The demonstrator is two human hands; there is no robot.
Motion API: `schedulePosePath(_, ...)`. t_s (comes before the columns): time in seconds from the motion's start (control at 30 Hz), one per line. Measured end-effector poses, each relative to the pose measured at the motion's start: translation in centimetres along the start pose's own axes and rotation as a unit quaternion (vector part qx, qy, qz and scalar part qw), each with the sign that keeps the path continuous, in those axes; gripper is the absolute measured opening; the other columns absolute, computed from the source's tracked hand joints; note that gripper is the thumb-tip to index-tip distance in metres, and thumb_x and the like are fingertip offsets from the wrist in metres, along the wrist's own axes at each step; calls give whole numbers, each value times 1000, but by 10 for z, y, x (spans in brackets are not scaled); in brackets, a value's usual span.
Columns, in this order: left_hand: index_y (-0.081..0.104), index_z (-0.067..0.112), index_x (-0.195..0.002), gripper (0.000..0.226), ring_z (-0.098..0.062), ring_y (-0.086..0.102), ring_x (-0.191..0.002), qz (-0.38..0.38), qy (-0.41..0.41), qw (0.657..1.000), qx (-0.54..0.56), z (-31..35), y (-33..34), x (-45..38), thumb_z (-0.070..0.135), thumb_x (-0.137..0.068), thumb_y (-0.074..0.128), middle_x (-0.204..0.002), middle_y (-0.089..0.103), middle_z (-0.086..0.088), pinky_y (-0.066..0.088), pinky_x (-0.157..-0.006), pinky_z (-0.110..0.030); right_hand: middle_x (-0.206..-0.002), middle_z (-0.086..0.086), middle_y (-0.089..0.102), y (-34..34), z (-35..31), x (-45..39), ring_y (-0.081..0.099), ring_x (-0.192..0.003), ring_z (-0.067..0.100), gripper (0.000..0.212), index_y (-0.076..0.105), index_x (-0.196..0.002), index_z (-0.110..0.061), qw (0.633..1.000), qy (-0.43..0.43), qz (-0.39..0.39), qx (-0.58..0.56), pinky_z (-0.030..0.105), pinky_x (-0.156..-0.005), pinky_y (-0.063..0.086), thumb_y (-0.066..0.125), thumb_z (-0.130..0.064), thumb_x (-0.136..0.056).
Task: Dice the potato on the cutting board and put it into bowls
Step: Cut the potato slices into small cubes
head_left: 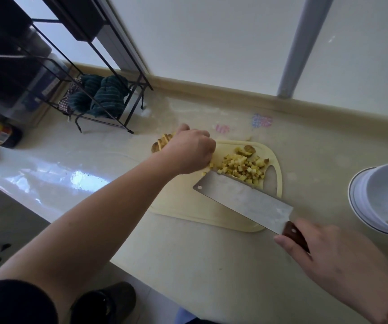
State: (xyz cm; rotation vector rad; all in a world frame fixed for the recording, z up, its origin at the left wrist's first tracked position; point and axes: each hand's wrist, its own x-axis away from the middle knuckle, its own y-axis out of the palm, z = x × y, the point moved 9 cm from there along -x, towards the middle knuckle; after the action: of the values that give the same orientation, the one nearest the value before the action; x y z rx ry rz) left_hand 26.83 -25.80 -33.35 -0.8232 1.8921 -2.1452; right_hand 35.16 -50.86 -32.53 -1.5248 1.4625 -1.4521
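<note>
- Under the left hand [189, 152], at the far-left corner of the cutting board [176, 204], lies a stack of potato slices [162, 142]; the fingers curl down over it, gripping it.
- Just right of that hand sits the pile of diced potato [243, 168], loose and light, likely damp and prone to scatter.
- The right hand [323, 251] is wrapped around the wooden handle of the cleaver [242, 201], whose blade edge touches the pile.
- Beyond the right hand, well apart from the board, wait the stacked bowls [384, 197].
- The slices look firm but slippery; hold them from above, fingertips tucked back.
</note>
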Motion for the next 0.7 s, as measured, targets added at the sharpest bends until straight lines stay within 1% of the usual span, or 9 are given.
schedulePosePath(0.1, 73, 14, -100, 28, -22, 60, -81, 26, -27, 997, 61, -3, 0, 0, 16, -97, 45, -92, 63, 0, 41, -99, -42, -78, -7, 52, 0, 1, 2, 65, -85, 10, 68, 36, -100, -35, 1000, 1, -5, 7, 26, -51, 33, -14, -74, -74)
schedulePosePath(0.2, 74, 16, -92, 20, -19, 59, -73, 79, 6, 994, 74, 0, -6, 4, 20, -94, 55, -83, 61, 4, 42, -97, -42, -82, -8, 60, 5, 7, 4, 65, -81, 9, 80, 35, -98, -36, 1000, 0, -10, 27, 26, -48, 29, -27, -75, -66)
schedulePosePath(0.27, 74, 19, -91, 17, -18, 58, -75, 82, 46, 993, 68, 9, -9, 6, 32, -93, 64, -82, 58, 7, 35, -96, -38, -84, -9, 61, 9, 9, 7, 64, -81, 9, 82, 36, -99, -37, 999, 1, -17, 36, 25, -46, 29, -29, -73, -63)
schedulePosePath(0.33, 74, 22, -95, 29, -15, 54, -78, 74, 82, 993, 47, 19, -9, 8, 50, -89, 70, -84, 58, 8, 27, -94, -38, -82, -8, 59, 7, 8, 8, 64, -80, 8, 82, 36, -98, -37, 999, 0, -18, 38, 24, -45, 28, -29, -72, -63)
schedulePosePath(0.4, 74, 24, -99, 39, -12, 48, -81, 73, 101, 992, 26, 24, -9, 7, 61, -86, 70, -85, 57, 10, 27, -95, -41, -77, -7, 53, 2, 4, 9, 63, -79, 9, 78, 35, -98, -36, 999, -8, -15, 44, 25, -45, 30, -28, -72, -71)
schedulePosePath(0.47, 73, 25, -103, 43, -11, 44, -84, 74, 100, 992, 9, 25, -8, 6, 64, -85, 69, -87, 53, 12, 26, -97, -43, -74, -7, 48, -3, 1, 10, 60, -75, 10, 75, 36, -99, -35, 999, -2, -17, 41, 24, -47, 30, -24, -72, -72)
schedulePosePath(0.53, 71, 25, -107, 44, -11, 46, -89, 78, 99, 992, 1, 27, -7, 5, 64, -86, 68, -91, 53, 13, 25, -100, -43, -71, -6, 44, -7, 0, 12, 58, -73, 12, 78, 36, -98, -34, 999, 4, -15, 49, 24, -48, 30, -26, -72, -70)
schedulePosePath(0.6, 71, 25, -110, 41, -16, 53, -94, 93, 97, 991, -2, 28, -8, 4, 59, -89, 68, -96, 60, 10, 25, -101, -44, -70, -6, 42, -9, 2, 13, 64, -80, 10, 79, 37, -100, -34, 999, 11, -10, 51, 24, -51, 32, -26, -71, -69)
schedulePosePath(0.7, 74, 22, -106, 24, -22, 58, -91, 154, 82, 985, 13, 23, -11, 8, 42, -94, 69, -96, 66, 5, 28, -96, -45, -66, -6, 41, -8, 4, 15, 66, -79, 10, 79, 40, -99, -35, 999, 15, -2, 49, 23, -47, 29, -24, -74, -72)
